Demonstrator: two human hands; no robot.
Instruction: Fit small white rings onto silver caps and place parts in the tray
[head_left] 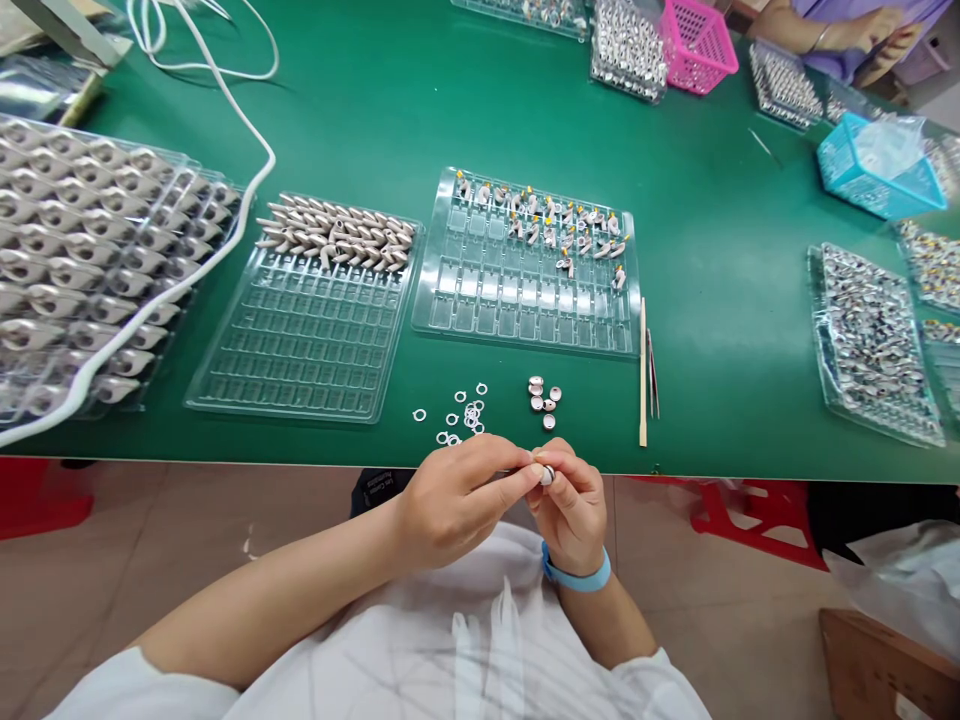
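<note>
So I'm standing by this big green tabletop (375, 120) and, judging from how things lie, the work is in its early part. On the left sits a stack of trays (90, 260) packed full of grey shells, with a white cable (225, 230) draped over it. In the middle are two clear trays: the left tray (300, 340) has only its far rows filled with grey shells (337, 238), everything nearer is bare pockets. The right tray (525, 300) holds yellow-tipped pieces (547, 225) in roughly the far two rows plus a few stragglers, so most of its pockets are waiting (I'd guess well under a third filled). The person's hands are just off the near edge of the tabletop, over their lap: left hand (450, 500) and right hand (574, 510) have their fingertips pressed together, both pinching one little round cap (548, 474) between them. A thin stick (643, 370) and tweezers (652, 375) lie untouched beside the right tray. Only a few loose caps (544, 398) sit near the edge, and just left of them a scatter of white rings (461, 415).
</note>
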